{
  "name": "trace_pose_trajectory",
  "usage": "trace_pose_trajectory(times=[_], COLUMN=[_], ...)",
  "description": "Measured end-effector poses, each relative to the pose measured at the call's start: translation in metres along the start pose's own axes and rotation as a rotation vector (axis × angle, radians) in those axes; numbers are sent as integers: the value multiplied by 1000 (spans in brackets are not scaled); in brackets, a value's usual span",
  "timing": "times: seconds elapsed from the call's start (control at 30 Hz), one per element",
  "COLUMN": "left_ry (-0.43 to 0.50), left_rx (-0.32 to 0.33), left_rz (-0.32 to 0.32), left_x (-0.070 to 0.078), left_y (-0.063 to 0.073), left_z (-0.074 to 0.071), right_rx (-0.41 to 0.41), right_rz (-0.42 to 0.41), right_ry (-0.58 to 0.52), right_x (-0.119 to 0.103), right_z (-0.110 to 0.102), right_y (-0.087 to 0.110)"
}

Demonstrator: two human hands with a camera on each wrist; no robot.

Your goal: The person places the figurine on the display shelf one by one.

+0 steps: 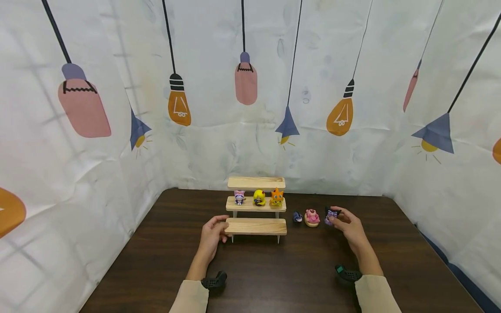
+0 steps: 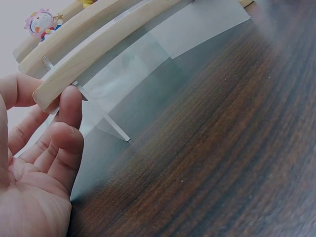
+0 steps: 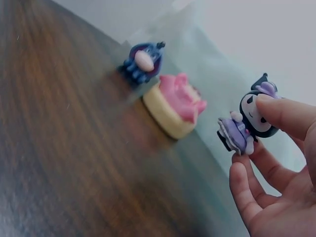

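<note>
My left hand (image 1: pixel 212 234) pinches the left end of the lowest wooden step of a three-step display stand (image 1: pixel 256 226), thumb and fingers around its edge in the left wrist view. Between the thumb and fingers of my right hand (image 1: pixel 349 227) is a figurine (image 3: pixel 249 116) with a black hood, white face and purple dress, tilted. Left of it on the table are a pink figurine on a cream base (image 3: pixel 175 103) and a dark blue donkey figurine (image 3: pixel 143 61). The middle step carries a pink-and-white cat figurine (image 1: pixel 239 198), a yellow figurine (image 1: pixel 259 198) and an orange figurine (image 1: pixel 276 197).
The stand's top step (image 1: pixel 256 183) is near the back edge of the dark wood-grain table (image 1: pixel 313 269). Light curtains (image 1: pixel 219 148) printed with lamps rise behind and on both sides. Each wrist wears a black band (image 1: pixel 214 281).
</note>
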State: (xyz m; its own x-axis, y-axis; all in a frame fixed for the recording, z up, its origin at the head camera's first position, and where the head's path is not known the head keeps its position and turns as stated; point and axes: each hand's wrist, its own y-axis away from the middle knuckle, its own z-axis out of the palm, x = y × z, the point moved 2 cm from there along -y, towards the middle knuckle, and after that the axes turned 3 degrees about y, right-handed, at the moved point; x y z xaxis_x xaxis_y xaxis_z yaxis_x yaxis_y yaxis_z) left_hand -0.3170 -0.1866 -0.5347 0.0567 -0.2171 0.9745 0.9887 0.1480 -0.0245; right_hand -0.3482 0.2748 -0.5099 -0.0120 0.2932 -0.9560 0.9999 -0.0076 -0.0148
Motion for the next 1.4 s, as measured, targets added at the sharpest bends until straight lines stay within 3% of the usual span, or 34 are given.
trace_pose_trajectory(times=[0.57,1.4], left_ry=[0,-6], left_rx=[3,8], left_rz=[4,-2], left_x=[0,1], left_y=[0,1], left_z=[0,1], right_rx=[-73,-173], right_rz=[-166,-261], right_ry=[47,49], right_x=[-39,-78], right_z=[7,51], right_y=[11,20])
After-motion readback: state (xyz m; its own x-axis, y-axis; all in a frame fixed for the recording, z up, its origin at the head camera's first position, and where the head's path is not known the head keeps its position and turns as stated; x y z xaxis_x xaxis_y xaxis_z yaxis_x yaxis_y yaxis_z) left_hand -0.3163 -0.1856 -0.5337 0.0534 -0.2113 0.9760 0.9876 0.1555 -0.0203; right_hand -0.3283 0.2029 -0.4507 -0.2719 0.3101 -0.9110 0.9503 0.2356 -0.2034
